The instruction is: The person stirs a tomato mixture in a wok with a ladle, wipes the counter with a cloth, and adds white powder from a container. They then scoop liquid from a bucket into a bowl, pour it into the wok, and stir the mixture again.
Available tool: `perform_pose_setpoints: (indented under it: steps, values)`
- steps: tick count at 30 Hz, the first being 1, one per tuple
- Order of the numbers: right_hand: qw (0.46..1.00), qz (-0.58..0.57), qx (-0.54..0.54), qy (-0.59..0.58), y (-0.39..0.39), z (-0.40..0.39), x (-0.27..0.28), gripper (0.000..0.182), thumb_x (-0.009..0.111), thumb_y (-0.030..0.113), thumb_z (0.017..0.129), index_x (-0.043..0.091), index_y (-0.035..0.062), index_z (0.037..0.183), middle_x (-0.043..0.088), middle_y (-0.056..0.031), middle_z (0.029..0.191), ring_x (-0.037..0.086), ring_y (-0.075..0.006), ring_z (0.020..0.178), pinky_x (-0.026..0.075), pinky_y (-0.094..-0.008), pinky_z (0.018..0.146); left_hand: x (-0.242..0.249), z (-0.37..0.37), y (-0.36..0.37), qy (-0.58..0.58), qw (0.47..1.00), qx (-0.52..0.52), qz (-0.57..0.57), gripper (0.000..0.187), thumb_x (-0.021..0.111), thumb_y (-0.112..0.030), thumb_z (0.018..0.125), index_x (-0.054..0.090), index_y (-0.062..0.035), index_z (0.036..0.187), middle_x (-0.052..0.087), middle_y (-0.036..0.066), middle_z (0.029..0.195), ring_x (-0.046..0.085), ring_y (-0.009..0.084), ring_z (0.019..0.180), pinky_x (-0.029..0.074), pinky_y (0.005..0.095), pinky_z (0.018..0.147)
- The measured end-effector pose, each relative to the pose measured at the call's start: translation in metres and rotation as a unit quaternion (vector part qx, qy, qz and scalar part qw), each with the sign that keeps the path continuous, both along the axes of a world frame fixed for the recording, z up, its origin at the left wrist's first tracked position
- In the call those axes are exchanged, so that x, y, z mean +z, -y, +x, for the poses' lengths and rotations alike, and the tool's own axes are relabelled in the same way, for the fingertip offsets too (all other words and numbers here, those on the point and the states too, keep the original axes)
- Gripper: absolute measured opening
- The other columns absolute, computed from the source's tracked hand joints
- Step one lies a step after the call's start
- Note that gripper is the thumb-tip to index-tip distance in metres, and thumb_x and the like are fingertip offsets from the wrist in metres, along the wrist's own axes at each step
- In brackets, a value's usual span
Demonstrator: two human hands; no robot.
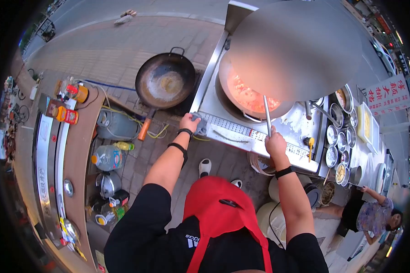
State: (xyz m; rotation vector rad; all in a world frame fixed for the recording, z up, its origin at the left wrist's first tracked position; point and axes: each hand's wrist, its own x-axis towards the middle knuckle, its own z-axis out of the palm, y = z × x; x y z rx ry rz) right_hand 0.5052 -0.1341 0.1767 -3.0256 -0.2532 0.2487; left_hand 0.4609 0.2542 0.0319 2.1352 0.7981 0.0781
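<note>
My right hand (275, 142) grips the long metal handle of a cooking utensil (267, 113). The utensil reaches into a large wok (226, 75) on the steel stove, and its far end is hidden. Reddish-orange food (248, 93) fills the visible part of the wok, while a blurred oval covers the rest. At the stove's near left corner, my left hand (190, 123) is closed on a grey cloth (200, 123). Close by to the left stands a second wok (165, 82), dark, with a wooden handle (144, 129) pointing toward me.
Several metal bowls (332, 155) and a white tray (368, 126) stand right of the stove (241, 141). A yellow-handled tool (310, 144) lies on its right edge. On the left are a counter (77, 168), sauce bottles (66, 114) and a water jug (108, 158). Another person (373, 216) is at far right.
</note>
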Motion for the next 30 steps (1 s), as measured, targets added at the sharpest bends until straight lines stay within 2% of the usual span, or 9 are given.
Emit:
perform_pose_setpoints:
  steps: [5, 9, 14, 18, 19, 21, 24, 26, 30]
  values:
    - [0.975, 0.159, 0.027, 0.15, -0.021, -0.032, 0.066, 0.066, 0.072, 0.02, 0.08, 0.045, -0.0038, 0.135, 0.056, -0.0227, 0.117, 0.056, -0.04, 0.103, 0.048, -0.0457, 0.089, -0.021, -0.005, -0.013, 0.081, 0.949, 0.04, -0.301, 0.021, 0.067, -0.013, 0.087, 0.06, 0.0, 0.101, 0.068, 0.011, 0.097, 0.066, 0.0204, 0.086, 0.055, 0.0364, 0.074]
    - [0.918, 0.392, 0.068, -0.002, -0.062, -0.092, 0.118, 0.052, 0.072, 0.025, 0.082, 0.057, -0.0038, 0.123, 0.059, -0.026, 0.121, 0.056, -0.0402, 0.115, 0.045, -0.0419, 0.1, 0.155, -0.066, 0.059, 0.106, 0.812, 0.029, -0.573, 0.027, 0.054, -0.008, 0.093, 0.051, 0.0004, 0.119, 0.062, 0.011, 0.113, 0.064, 0.0229, 0.103, 0.055, 0.0407, 0.088]
    - [0.907, 0.4, 0.086, 0.096, -0.078, -0.133, 0.115, 0.046, 0.074, 0.019, 0.081, 0.059, -0.0031, 0.118, 0.057, -0.0228, 0.124, 0.055, -0.0381, 0.116, 0.045, -0.0419, 0.099, 0.231, -0.108, 0.163, 0.163, 0.724, -0.029, -0.67, 0.028, 0.055, -0.008, 0.095, 0.051, -0.0045, 0.123, 0.061, 0.008, 0.115, 0.062, 0.0201, 0.102, 0.052, 0.0346, 0.086]
    - [0.853, 0.504, 0.052, 0.123, -0.04, -0.152, 0.133, 0.036, 0.07, 0.008, 0.081, 0.058, -0.0032, 0.113, 0.061, -0.0219, 0.118, 0.06, -0.037, 0.109, 0.047, -0.0399, 0.093, 0.226, -0.125, 0.207, 0.145, 0.784, -0.011, -0.604, 0.037, 0.064, -0.019, 0.094, 0.046, -0.0055, 0.124, 0.056, 0.008, 0.122, 0.059, 0.0191, 0.102, 0.048, 0.0309, 0.089]
    - [0.856, 0.516, 0.017, 0.025, -0.027, -0.159, 0.154, 0.03, 0.063, 0.002, 0.083, 0.056, -0.0028, 0.112, 0.062, -0.0217, 0.112, 0.062, -0.0356, 0.104, 0.049, -0.0379, 0.088, 0.219, -0.131, 0.212, 0.192, 0.872, -0.06, -0.447, 0.058, 0.072, -0.025, 0.089, 0.04, -0.0042, 0.132, 0.051, 0.009, 0.13, 0.055, 0.0221, 0.113, 0.042, 0.0311, 0.1]
    - [0.872, 0.485, 0.068, -0.01, -0.001, -0.168, 0.172, 0.032, 0.062, 0.001, 0.083, 0.055, -0.0024, 0.114, 0.062, -0.0216, 0.109, 0.063, -0.0334, 0.103, 0.049, -0.037, 0.087, 0.258, -0.143, 0.215, 0.292, 0.895, -0.241, -0.238, 0.066, 0.075, -0.026, 0.086, 0.039, -0.0031, 0.136, 0.049, 0.008, 0.134, 0.05, 0.0217, 0.12, 0.038, 0.0315, 0.104]
    - [0.822, 0.551, 0.136, -0.057, 0.029, -0.183, 0.198, 0.031, 0.062, 0.005, 0.09, 0.055, -0.0023, 0.118, 0.063, -0.0134, 0.104, 0.058, -0.0165, 0.095, 0.049, -0.033, 0.085, 0.271, -0.15, 0.218, 0.19, 0.827, -0.443, -0.288, 0.076, 0.079, -0.021, 0.082, 0.037, -0.0022, 0.143, 0.049, 0.007, 0.136, 0.047, 0.0172, 0.125, 0.038, 0.0331, 0.105]
    - [0.823, 0.561, 0.078, -0.037, 0.046, -0.189, 0.197, 0.029, 0.061, 0.011, 0.092, 0.058, -0.0032, 0.118, 0.065, -0.0224, 0.107, 0.063, -0.0251, 0.096, 0.049, -0.0369, 0.085, 0.277, -0.154, 0.226, 0.009, 0.751, -0.483, -0.45, 0.076, 0.077, -0.013, 0.083, 0.033, -0.0033, 0.145, 0.052, 0.007, 0.132, 0.051, 0.0155, 0.119, 0.043, 0.0337, 0.1]
    - [0.75, 0.65, -0.072, -0.102, 0.075, -0.192, 0.177, 0.023, 0.063, 0.015, 0.095, 0.067, -0.0036, 0.109, 0.069, -0.0021, 0.091, 0.059, -0.0075, 0.081, 0.051, -0.0259, 0.073, 0.288, -0.192, 0.261, 0.145, 0.77, -0.381, -0.49, 0.065, 0.069, -0.008, 0.088, 0.036, -0.0025, 0.143, 0.057, 0.007, 0.125, 0.058, 0.0145, 0.108, 0.045, 0.032, 0.098]
